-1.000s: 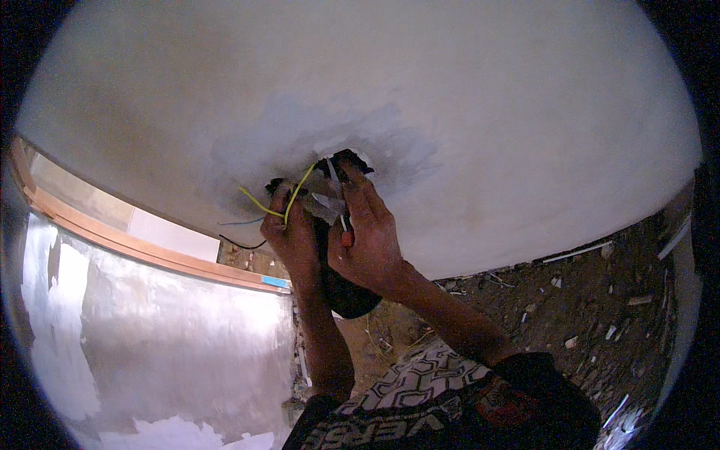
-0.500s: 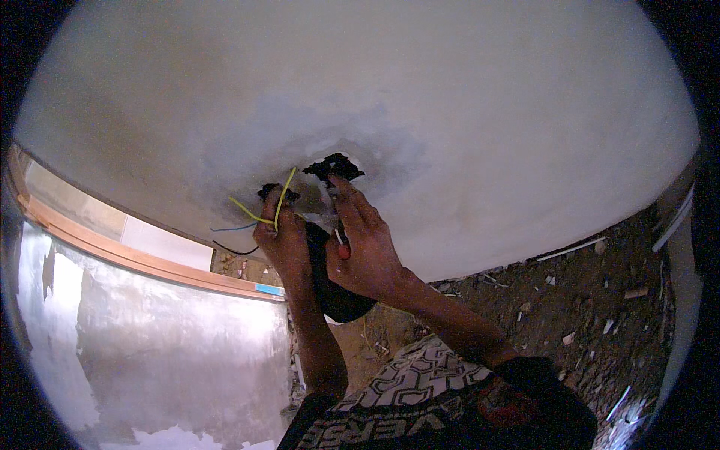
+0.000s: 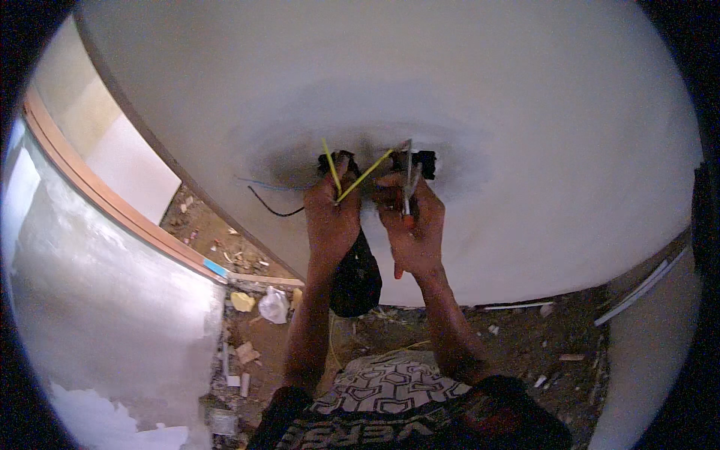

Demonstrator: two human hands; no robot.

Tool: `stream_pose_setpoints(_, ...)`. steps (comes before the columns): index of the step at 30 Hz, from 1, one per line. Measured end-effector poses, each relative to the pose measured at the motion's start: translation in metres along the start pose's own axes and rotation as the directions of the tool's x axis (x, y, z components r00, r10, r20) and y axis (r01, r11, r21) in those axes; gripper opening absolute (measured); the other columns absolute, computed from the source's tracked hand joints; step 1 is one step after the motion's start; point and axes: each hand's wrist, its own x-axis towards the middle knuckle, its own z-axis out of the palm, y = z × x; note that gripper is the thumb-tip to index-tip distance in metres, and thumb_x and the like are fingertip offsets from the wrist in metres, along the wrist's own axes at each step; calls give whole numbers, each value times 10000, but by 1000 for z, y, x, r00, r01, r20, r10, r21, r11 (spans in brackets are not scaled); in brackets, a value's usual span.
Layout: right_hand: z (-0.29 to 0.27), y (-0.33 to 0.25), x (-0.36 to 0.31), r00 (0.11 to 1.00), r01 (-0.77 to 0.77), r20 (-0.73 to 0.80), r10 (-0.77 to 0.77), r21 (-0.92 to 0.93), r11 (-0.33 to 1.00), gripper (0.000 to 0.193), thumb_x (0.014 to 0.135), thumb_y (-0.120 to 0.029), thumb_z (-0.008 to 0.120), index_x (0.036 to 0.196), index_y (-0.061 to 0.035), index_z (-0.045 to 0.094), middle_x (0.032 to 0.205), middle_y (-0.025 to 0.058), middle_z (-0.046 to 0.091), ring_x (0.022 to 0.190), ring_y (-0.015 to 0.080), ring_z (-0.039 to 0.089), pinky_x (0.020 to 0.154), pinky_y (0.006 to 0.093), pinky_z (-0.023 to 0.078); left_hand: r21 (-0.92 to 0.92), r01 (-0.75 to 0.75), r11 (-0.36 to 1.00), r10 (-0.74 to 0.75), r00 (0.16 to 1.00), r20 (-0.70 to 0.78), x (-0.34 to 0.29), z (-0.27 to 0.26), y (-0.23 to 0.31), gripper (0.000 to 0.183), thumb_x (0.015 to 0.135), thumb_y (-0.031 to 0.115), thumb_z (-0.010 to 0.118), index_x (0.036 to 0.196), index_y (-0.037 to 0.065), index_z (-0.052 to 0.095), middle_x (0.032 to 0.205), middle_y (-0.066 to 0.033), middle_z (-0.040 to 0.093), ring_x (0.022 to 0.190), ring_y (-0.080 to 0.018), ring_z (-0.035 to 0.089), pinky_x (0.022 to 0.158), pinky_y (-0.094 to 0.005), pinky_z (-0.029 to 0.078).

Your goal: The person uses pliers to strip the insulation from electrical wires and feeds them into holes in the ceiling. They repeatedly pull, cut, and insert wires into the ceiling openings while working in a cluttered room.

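Note:
Yellow wire [image 3: 364, 176] is pinched between the thumb and fingers of my left hand [image 3: 331, 221], in front of the left wall hole [image 3: 325, 163]. One end points up; the other slants right to the tool's metal part. A blue wire [image 3: 274, 184] and a black wire [image 3: 274, 212] stick out left of this hand. My right hand [image 3: 420, 229] is closed around a red-handled metal hand tool [image 3: 408, 180], its slim metal part pointing up before the right wall hole [image 3: 427, 164]. The tool's exact kind is unclear. Below and between the hands shows a black rounded thing [image 3: 355, 281].
The pale plastered wall [image 3: 525, 150] fills the upper view. An orange-brown frame strip [image 3: 112, 214] curves along the left, above a grey surface [image 3: 127, 300]. Rubble [image 3: 517, 345] covers the ground, with a clear plastic bag [image 3: 274, 305] and white strips [image 3: 637, 292].
The view has swung, so both hands and holes appear farther right. The right hand has turned and the tool's metal part now shows upright, with the yellow wire's end leaning to it.

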Motion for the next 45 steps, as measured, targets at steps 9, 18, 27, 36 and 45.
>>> stream_pose_setpoints(9,2,-9,-13,988,-73,125,86,-107,992,311,692,1,616,1002,-22,596,907,53,625,821,162,600,755,321,501,135,90,987,-84,995,-49,-26,16,-17,498,779,72,632,1271,40,559,925,-227,672,825,-441,650,727,-501,515)
stream_pose_setpoints(18,-4,-11,-15,972,-82,195,131,-246,966,444,700,-26,694,1129,-47,581,983,103,682,866,232,655,790,358,524,129,118,985,-117,993,-20,-31,14,-15,518,783,172,684,1279,71,574,997,-219,681,880,-426,659,758,-515,523)
stream_pose_setpoints(27,-23,-2,2,900,-155,395,185,-106,982,437,664,-20,707,1085,-68,603,922,63,657,880,207,625,817,362,495,214,182,960,-190,982,19,-17,7,0,507,783,372,750,1171,68,631,947,-188,687,891,-395,663,775,-498,523)
stream_pose_setpoints(36,-24,-5,11,871,-166,443,210,-137,977,510,676,26,701,1159,-70,569,986,49,654,894,200,626,823,350,500,25,190,981,-189,941,281,-6,-2,-19,503,802,361,723,1154,23,601,932,-229,674,884,-416,656,778,-498,513)
stream_pose_setpoints(45,-17,-29,16,883,-159,379,277,-313,936,770,698,47,701,1398,-48,396,1237,114,568,1160,247,542,967,357,467,196,40,980,-54,997,63,-38,-7,-9,689,775,194,716,1397,62,452,772,-182,672,697,-383,662,623,-495,511)
